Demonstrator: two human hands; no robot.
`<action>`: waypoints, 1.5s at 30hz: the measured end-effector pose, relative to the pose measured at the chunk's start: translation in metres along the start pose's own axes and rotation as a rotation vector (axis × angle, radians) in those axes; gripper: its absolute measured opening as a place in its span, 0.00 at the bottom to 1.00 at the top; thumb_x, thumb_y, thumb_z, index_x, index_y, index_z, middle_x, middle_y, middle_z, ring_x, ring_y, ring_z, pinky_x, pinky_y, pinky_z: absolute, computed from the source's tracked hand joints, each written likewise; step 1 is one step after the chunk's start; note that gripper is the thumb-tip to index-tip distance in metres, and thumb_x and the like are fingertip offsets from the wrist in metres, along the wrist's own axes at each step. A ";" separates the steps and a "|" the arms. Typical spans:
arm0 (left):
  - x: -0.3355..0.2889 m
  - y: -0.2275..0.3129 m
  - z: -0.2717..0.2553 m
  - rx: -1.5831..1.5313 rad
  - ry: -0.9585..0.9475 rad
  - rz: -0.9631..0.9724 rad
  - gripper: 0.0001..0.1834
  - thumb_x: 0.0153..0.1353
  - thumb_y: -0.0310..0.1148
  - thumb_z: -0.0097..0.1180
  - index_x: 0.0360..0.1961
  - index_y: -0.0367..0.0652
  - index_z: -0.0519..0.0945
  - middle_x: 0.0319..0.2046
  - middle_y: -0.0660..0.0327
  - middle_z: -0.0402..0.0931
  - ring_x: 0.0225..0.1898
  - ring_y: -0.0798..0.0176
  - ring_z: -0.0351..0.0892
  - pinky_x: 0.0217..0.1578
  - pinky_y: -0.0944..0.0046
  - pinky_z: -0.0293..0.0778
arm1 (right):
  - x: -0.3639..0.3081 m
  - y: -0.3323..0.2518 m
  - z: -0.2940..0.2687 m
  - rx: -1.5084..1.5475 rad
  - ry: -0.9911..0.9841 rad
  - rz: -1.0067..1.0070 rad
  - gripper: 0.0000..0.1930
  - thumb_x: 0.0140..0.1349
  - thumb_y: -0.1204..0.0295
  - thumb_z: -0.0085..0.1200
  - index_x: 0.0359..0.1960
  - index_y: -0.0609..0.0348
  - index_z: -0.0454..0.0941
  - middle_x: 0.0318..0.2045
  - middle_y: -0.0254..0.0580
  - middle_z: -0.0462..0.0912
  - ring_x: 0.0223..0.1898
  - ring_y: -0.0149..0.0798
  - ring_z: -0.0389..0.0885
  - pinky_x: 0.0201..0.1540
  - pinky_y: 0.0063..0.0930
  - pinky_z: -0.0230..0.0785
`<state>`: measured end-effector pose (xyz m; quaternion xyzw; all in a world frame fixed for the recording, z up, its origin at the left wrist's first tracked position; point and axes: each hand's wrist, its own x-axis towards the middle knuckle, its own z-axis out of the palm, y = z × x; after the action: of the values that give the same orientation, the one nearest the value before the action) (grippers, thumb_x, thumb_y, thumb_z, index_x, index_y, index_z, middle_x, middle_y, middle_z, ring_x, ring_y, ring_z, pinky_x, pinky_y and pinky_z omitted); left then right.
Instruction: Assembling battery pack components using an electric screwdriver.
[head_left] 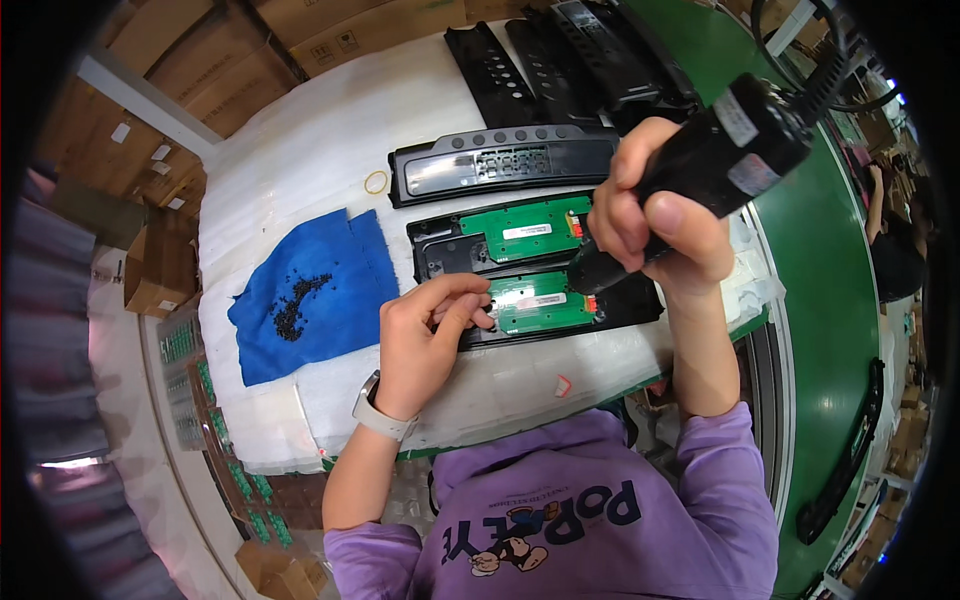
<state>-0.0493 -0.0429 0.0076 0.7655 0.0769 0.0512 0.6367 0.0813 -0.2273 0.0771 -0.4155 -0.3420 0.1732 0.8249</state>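
- Black power driver (738, 140): grasping in the right hand (660, 215), angling its nose down over the right end of the near green circuit board (525, 312).
- Curling the left hand (430, 325) by that board's left end; cannot tell whether pinching anything.
- Resting in a black housing (636, 306) on white table covering (310, 150).

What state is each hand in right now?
Left hand: partly curled at the nearer green circuit board; any grip cannot be told.
Right hand: closed around a black corded electric screwdriver.
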 end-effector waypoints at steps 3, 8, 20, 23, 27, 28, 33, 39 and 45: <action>0.001 -0.004 0.004 -0.033 -0.007 0.014 0.07 0.61 0.23 0.51 0.38 0.31 0.77 0.27 0.58 0.79 0.29 0.70 0.80 0.31 0.74 0.74 | 0.000 0.004 0.001 0.002 0.047 0.035 0.10 0.49 0.76 0.54 0.31 0.67 0.69 0.14 0.37 0.70 0.11 0.27 0.66 0.13 0.19 0.59; 0.001 -0.002 0.003 -0.036 -0.028 -0.013 0.07 0.61 0.24 0.50 0.37 0.33 0.78 0.23 0.60 0.79 0.26 0.72 0.79 0.30 0.75 0.73 | 0.000 0.006 0.001 -0.062 0.053 0.016 0.09 0.48 0.77 0.57 0.30 0.67 0.71 0.15 0.36 0.71 0.11 0.27 0.68 0.13 0.17 0.58; 0.002 -0.005 0.003 -0.167 -0.093 -0.066 0.07 0.58 0.22 0.55 0.38 0.32 0.77 0.29 0.61 0.79 0.31 0.72 0.79 0.34 0.75 0.73 | 0.000 0.011 0.009 -0.267 0.002 0.106 0.13 0.49 0.72 0.59 0.28 0.62 0.65 0.15 0.36 0.70 0.13 0.25 0.66 0.15 0.16 0.58; 0.002 -0.004 0.002 -0.189 -0.114 -0.118 0.07 0.58 0.22 0.55 0.38 0.32 0.77 0.29 0.60 0.79 0.31 0.72 0.79 0.34 0.75 0.74 | -0.007 0.011 0.011 -0.260 0.054 0.118 0.14 0.49 0.72 0.59 0.29 0.62 0.65 0.15 0.36 0.70 0.14 0.24 0.66 0.16 0.16 0.59; 0.000 -0.007 0.003 -0.285 -0.123 -0.151 0.07 0.58 0.22 0.54 0.39 0.32 0.77 0.30 0.59 0.79 0.31 0.71 0.79 0.34 0.75 0.74 | -0.008 0.017 0.015 -0.426 0.008 -0.105 0.10 0.44 0.78 0.59 0.26 0.62 0.69 0.17 0.34 0.72 0.16 0.23 0.68 0.20 0.16 0.61; -0.001 -0.007 0.005 -0.322 -0.118 -0.153 0.08 0.59 0.22 0.54 0.39 0.31 0.77 0.30 0.59 0.79 0.31 0.71 0.79 0.34 0.74 0.74 | -0.007 0.019 0.015 -0.475 0.024 -0.153 0.10 0.43 0.78 0.60 0.26 0.61 0.70 0.17 0.33 0.71 0.17 0.23 0.68 0.21 0.15 0.61; -0.004 0.001 0.006 -0.336 -0.005 -0.041 0.08 0.58 0.21 0.55 0.39 0.31 0.77 0.31 0.58 0.79 0.32 0.69 0.80 0.36 0.73 0.75 | -0.002 0.011 0.001 0.176 -0.164 -0.141 0.13 0.54 0.69 0.51 0.37 0.63 0.66 0.13 0.35 0.67 0.09 0.29 0.63 0.17 0.24 0.60; -0.008 0.009 0.002 -0.376 -0.111 -0.086 0.06 0.56 0.18 0.55 0.36 0.30 0.79 0.31 0.55 0.80 0.32 0.65 0.82 0.35 0.72 0.77 | -0.003 0.012 -0.001 0.390 -0.152 -0.162 0.18 0.62 0.57 0.45 0.42 0.59 0.66 0.18 0.31 0.69 0.14 0.27 0.66 0.28 0.28 0.66; -0.007 0.005 -0.003 -0.384 -0.112 -0.083 0.07 0.55 0.16 0.55 0.35 0.30 0.79 0.31 0.54 0.80 0.32 0.64 0.82 0.34 0.71 0.77 | -0.005 0.013 0.008 0.388 0.037 -0.197 0.16 0.59 0.58 0.42 0.39 0.59 0.66 0.13 0.34 0.67 0.09 0.30 0.62 0.17 0.30 0.60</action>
<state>-0.0563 -0.0422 0.0136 0.6280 0.0618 -0.0040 0.7758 0.0723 -0.2180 0.0684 -0.2167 -0.3261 0.1464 0.9084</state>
